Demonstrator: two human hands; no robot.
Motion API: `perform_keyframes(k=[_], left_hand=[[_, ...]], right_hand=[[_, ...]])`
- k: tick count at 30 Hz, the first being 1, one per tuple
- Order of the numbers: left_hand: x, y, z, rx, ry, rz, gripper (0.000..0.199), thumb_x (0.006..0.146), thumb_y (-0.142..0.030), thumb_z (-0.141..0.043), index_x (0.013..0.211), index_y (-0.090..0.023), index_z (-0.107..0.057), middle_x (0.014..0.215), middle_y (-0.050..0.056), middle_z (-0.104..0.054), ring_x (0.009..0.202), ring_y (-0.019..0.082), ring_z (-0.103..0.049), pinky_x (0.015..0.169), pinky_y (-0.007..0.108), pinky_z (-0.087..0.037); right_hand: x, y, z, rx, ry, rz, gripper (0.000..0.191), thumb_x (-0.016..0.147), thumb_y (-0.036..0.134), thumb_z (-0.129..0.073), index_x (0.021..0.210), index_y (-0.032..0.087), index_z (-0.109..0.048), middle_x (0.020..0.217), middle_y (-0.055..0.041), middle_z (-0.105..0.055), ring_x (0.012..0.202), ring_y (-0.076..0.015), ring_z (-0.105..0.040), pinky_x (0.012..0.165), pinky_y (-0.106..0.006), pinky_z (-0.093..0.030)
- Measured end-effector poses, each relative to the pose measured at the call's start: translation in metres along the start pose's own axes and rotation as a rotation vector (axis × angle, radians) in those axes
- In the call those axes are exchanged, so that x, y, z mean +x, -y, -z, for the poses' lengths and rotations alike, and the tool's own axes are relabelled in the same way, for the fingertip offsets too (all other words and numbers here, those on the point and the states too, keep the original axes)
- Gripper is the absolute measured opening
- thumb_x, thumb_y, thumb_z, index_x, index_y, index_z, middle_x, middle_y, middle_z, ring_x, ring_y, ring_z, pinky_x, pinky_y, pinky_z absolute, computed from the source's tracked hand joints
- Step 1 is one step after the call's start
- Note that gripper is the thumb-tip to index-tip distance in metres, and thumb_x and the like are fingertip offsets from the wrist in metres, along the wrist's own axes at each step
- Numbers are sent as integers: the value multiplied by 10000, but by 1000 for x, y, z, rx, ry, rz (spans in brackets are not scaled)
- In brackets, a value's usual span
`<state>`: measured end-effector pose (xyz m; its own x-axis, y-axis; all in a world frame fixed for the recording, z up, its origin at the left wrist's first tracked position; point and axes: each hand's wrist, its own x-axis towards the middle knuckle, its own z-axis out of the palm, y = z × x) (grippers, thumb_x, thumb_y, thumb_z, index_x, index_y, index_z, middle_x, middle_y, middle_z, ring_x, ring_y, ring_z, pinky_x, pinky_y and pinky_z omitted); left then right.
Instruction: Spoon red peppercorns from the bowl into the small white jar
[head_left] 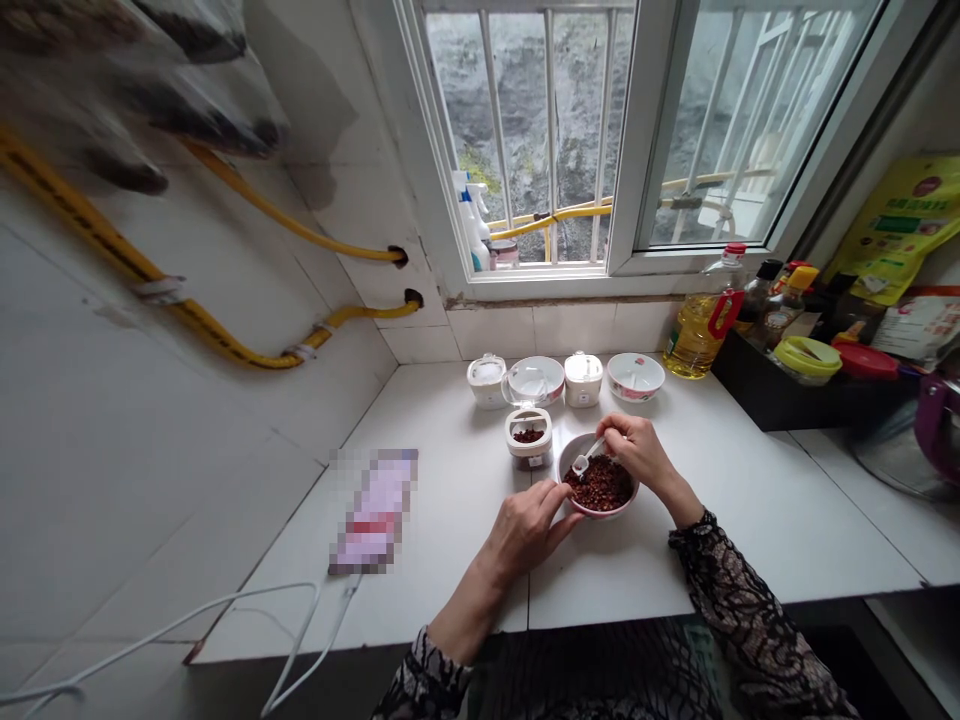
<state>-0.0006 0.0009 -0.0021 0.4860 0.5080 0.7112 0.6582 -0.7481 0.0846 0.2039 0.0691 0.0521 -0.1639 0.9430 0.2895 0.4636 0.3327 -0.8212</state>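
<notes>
Soft daylight comes in through the window (646, 120), and from where I stand it whitens the far part of the counter (442, 480) and glows through the oil bottle (691, 335). The left wall (97, 400) stays grey and dim, a soft shadow (326, 115) falling beside the blurred hanging bags (210, 80). Below the counter's front edge it's dark. The hands (525, 515) look fairly clear. Towards the borders everything leans and stretches; coarse pixel blocks hide a flat, pinkish thing (375, 510).

A white counter (450, 490) carries bowls (604, 513), jars (529, 457), an oil bottle (694, 335) and a black box (780, 400).
</notes>
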Motion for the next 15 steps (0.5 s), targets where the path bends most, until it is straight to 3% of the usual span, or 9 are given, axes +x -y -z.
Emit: perform_keyframes(k=[8,15], left_hand=[[-2,1,0,-16,38,25,204,1029,-366,-449,1001,-183,-534,794,23,-639,667,152,-647,542,240,-471],[-3,1,0,-10,30,20,207,1027,-364,-449,1009,-177,-537,771,19,-622,648,154,-636,520,241,-456]], right_hand=[[4,-1,3,230,7,-146,170,673,252,-471,660,190,-629,476,25,-571,454,-131,-508,503,-246,-411],[0,3,-2,40,55,-13,171,686,195,-472,639,208,-637,487,27,-575,488,-135,-515,525,-245,-403]])
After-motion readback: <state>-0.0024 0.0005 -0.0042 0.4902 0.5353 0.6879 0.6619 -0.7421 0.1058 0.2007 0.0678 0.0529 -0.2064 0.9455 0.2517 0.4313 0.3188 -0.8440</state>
